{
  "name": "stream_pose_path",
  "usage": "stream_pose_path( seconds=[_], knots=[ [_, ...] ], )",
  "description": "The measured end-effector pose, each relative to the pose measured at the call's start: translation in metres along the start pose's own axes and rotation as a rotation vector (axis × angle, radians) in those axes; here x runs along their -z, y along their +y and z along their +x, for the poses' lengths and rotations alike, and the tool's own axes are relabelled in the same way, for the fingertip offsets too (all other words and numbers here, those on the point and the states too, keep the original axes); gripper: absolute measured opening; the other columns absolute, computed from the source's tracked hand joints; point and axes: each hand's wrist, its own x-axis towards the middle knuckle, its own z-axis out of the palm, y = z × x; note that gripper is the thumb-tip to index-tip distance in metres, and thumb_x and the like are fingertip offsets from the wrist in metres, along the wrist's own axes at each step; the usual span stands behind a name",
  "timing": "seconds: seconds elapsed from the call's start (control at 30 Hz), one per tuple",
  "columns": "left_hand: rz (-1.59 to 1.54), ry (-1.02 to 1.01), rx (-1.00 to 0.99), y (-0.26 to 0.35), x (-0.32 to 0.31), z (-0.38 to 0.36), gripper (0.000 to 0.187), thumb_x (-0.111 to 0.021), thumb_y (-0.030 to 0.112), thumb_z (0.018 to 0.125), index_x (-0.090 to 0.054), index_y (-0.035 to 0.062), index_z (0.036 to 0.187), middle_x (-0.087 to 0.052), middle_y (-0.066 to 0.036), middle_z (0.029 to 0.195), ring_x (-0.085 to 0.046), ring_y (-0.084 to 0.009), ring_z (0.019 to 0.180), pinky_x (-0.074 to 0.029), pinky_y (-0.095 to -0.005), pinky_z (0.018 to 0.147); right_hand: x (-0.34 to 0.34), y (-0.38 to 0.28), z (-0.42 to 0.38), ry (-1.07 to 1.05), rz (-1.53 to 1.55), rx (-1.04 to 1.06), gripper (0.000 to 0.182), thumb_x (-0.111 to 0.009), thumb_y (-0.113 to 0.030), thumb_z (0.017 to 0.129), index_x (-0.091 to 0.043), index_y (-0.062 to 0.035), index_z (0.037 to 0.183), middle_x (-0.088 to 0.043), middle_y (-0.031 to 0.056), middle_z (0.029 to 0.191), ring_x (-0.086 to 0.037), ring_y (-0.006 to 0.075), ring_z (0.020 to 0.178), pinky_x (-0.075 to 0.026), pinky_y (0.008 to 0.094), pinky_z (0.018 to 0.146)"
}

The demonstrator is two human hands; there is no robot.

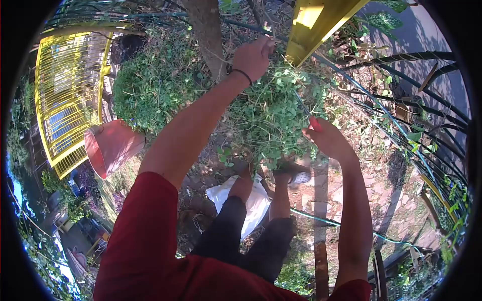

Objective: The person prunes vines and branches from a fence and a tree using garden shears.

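Observation:
My left hand (252, 59), with a dark band at the wrist, reaches up between the tree trunk (205, 35) and a yellow post (316, 30). Its fingers are pinched together at the top of the green vines; what they hold is too small to name. Lower and to the right, my right hand (331, 141) is closed around a red-handled tool (315, 124). A thin, straight shaft or blade points from it up and left into the leafy vines (273, 108). Leaves cover its tip, and its exact kind does not show.
A pinkish-red bucket (118, 145) lies tilted at left beside a yellow metal grille (70, 105). A white sack (258, 205) is on the ground by my legs. Dark pipes (416, 90) and a thin green hose (326, 219) run along the right side.

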Motion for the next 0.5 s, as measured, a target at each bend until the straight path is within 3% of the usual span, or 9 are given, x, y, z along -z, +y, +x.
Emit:
stream_pose_path(
  seconds=[0.07, 0.1, 0.13, 0.2, 0.23, 0.3, 0.4, 0.43, 0.5],
  knots=[
    [-0.01, -0.235, -0.292, 0.015, -0.022, -0.07, 0.005, -0.055, 0.01, 0.086, -0.059, 0.013, 0.084, -0.062, -0.009, 0.067, -0.058, -0.0271, 0.061, -0.042, -0.0402, 0.069, 0.008, -0.002, 0.008, -0.051, 0.07, 0.007, 0.04, -0.063, -0.038, 0.087, -0.056, 0.0005, 0.09, -0.058, 0.0147, 0.078, -0.056, 0.0273, 0.073, -0.044, 0.0389, 0.071],
    [-0.04, -0.384, -0.256, 0.013, -0.037, -0.116, 0.003, -0.057, 0.011, 0.086, -0.059, 0.0126, 0.085, -0.063, -0.01, 0.068, -0.058, -0.0249, 0.061, -0.041, -0.0372, 0.071, 0.01, -0.007, 0.012, -0.103, 0.143, 0.018, 0.04, -0.063, -0.038, 0.087, -0.054, 0.0009, 0.087, -0.056, 0.0133, 0.076, -0.052, 0.0257, 0.07, -0.043, 0.0384, 0.069],
    [-0.063, -0.405, -0.152, 0.008, -0.048, -0.162, 0.004, -0.056, 0.011, 0.087, -0.059, 0.0134, 0.088, -0.064, -0.01, 0.068, -0.058, -0.0266, 0.06, -0.04, -0.0377, 0.07, 0.016, -0.016, 0.006, -0.12, 0.235, 0.013, 0.041, -0.063, -0.039, 0.086, -0.053, 0.0008, 0.084, -0.053, 0.013, 0.075, -0.049, 0.0241, 0.069, -0.041, 0.0378, 0.068],
    [-0.032, -0.519, 0.341, -0.015, -0.065, -0.247, 0.011, -0.052, 0.017, 0.092, -0.059, 0.0115, 0.097, -0.066, -0.016, 0.076, -0.063, -0.0381, 0.075, -0.046, -0.0522, 0.071, 0.015, -0.002, 0.009, -0.063, 0.187, 0.018, 0.041, -0.063, -0.038, 0.087, -0.053, 0.0009, 0.084, -0.054, 0.0141, 0.076, -0.05, 0.0253, 0.07, -0.042, 0.0382, 0.068],
    [0.056, -0.568, 0.444, -0.016, -0.053, -0.279, 0.02, -0.048, 0.022, 0.093, -0.059, 0.0082, 0.102, -0.066, -0.02, 0.08, -0.062, -0.0425, 0.081, -0.047, -0.0557, 0.073, 0.014, 0.006, 0.008, -0.009, 0.144, 0.018, 0.04, -0.062, -0.038, 0.087, -0.054, 0.0009, 0.084, -0.054, 0.0153, 0.077, -0.051, 0.0265, 0.07, -0.042, 0.0386, 0.068],
    [0.113, -0.665, 0.581, -0.073, -0.05, -0.359, 0.029, -0.043, 0.027, 0.095, -0.06, 0.0052, 0.106, -0.065, -0.023, 0.094, -0.062, -0.0422, 0.089, -0.048, -0.0523, 0.077, 0.017, 0.008, -0.007, 0.022, 0.03, -0.009, 0.041, -0.062, -0.037, 0.087, -0.053, 0.0022, 0.084, -0.055, 0.0168, 0.078, -0.053, 0.0284, 0.071, -0.043, 0.0398, 0.068],
    [0.32, -1.014, 0.628, -0.132, -0.007, -0.422, 0.036, -0.042, 0.037, 0.096, -0.061, 0.0073, 0.105, -0.066, -0.021, 0.099, -0.063, -0.0413, 0.094, -0.049, -0.0508, 0.085, 0.002, 0.049, -0.013, -0.053, -0.091, 0.022, 0.041, -0.062, -0.038, 0.087, -0.055, 0.0022, 0.087, -0.058, 0.0197, 0.082, -0.058, 0.0329, 0.077, -0.045, 0.0426, 0.07],
    [0.376, -1.235, 0.502, -0.139, 0.013, -0.414, 0.039, -0.039, 0.037, 0.097, -0.061, 0.0073, 0.109, -0.066, -0.021, 0.103, -0.062, -0.0405, 0.099, -0.047, -0.0506, 0.089, -0.006, 0.066, -0.014, -0.056, -0.095, 0.055, 0.04, -0.062, -0.038, 0.086, -0.055, 0.0016, 0.089, -0.059, 0.0205, 0.082, -0.06, 0.0342, 0.078, -0.045, 0.0434, 0.071],
    [0.489, -1.516, 0.341, -0.146, 0.047, -0.382, 0.045, -0.033, 0.038, 0.099, -0.059, 0.007, 0.119, -0.063, -0.021, 0.114, -0.058, -0.0394, 0.11, -0.042, -0.0504, 0.098, -0.017, 0.073, -0.024, -0.084, 0.188, -0.287, 0.039, -0.064, -0.037, 0.084, -0.057, 0.0005, 0.091, -0.061, 0.0181, 0.078, -0.061, 0.0319, 0.076, -0.045, 0.0429, 0.07]
  ],
)
